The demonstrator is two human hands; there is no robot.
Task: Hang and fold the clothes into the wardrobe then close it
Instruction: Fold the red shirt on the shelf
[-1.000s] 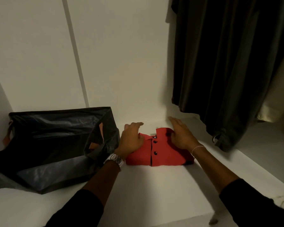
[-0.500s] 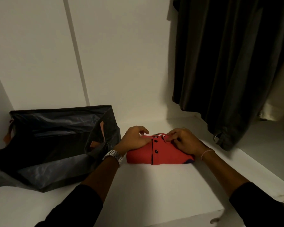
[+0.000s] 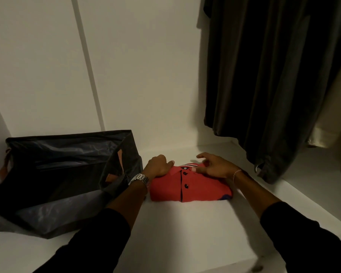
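Observation:
A folded red polo shirt (image 3: 201,189) with dark buttons and a striped collar lies on the white wardrobe shelf (image 3: 185,233). My left hand (image 3: 158,167), with a metal watch on the wrist, has its fingers curled over the shirt's upper left corner beside the collar. My right hand (image 3: 215,166) rests on the shirt's upper right part. Its thumb touches the fabric near the collar, and its fingers are spread and lifted, holding nothing.
A dark open fabric bag (image 3: 67,174) with orange handles sits on the shelf directly left of the shirt. Dark hanging garments (image 3: 274,75) drop down at the right, with a cream garment (image 3: 327,125) behind them. The white back wall stands just behind the shirt.
My right hand has let go of the collar it was pinching, and its fingers are now spread and raised. My left hand stays curled on the shirt's left corner. The shirt has not moved.

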